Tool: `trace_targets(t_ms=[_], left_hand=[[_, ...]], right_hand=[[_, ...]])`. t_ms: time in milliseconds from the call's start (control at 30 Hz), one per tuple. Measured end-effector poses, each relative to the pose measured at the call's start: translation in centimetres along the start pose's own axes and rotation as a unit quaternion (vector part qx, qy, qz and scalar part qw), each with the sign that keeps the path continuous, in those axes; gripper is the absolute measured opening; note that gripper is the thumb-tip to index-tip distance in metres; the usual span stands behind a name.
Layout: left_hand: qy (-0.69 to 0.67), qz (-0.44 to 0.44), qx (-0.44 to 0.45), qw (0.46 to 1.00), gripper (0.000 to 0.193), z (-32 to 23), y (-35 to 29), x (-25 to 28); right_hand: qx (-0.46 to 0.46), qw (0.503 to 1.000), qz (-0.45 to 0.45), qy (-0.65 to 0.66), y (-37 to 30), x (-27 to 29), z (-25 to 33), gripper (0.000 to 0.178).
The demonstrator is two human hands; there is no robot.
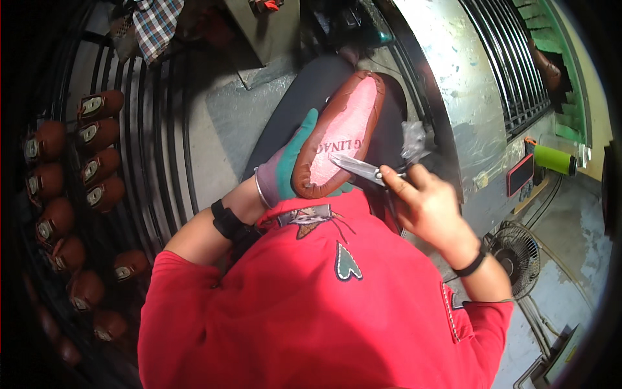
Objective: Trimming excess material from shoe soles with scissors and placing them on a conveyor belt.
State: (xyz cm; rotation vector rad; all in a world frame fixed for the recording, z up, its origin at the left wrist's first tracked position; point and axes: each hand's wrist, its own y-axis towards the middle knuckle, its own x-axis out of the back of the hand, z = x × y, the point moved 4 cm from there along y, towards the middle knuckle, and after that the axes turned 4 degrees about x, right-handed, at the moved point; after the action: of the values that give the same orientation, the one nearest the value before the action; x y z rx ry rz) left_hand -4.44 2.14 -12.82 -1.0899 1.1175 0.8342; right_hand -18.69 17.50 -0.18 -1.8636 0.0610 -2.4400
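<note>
Sole side up, a brown shoe upper [340,129] lies over my lap, its edge folded in around a pink insole with dark print. My left hand [285,170], in a grey and green glove, is closed around its left side and heel end; most of its fingers are hidden underneath. My bare right hand [422,200] grips a pair of silver scissors [357,168]. The pointed blades reach left over the pink insole near the heel. Whether the tip touches the insole I cannot tell.
Several brown shoes [100,165] sit on a black barred rack [175,142] at left. To the right stands a metal-topped bench [447,71] with a phone [520,174] and a green cylinder [554,159] beyond it. A fan [515,256] stands on the floor. Crumpled clear plastic [413,141] lies near my right hand.
</note>
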Motion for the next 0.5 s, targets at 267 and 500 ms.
trace_targets(t_ms=[267,500], left_hand=[[0.264,-0.048,-0.163,0.949,0.07,-0.9,0.1,-1.6],[0.64,-0.2,-0.031,0.741,0.058,-3.6,-4.5,-3.8]], right_hand=[[-0.219,0.734,-0.225,0.603,1.2,-9.6,-0.3,0.055],[-0.253,0.43,-0.307,0.81,-0.2,-7.9,-6.8,0.041]])
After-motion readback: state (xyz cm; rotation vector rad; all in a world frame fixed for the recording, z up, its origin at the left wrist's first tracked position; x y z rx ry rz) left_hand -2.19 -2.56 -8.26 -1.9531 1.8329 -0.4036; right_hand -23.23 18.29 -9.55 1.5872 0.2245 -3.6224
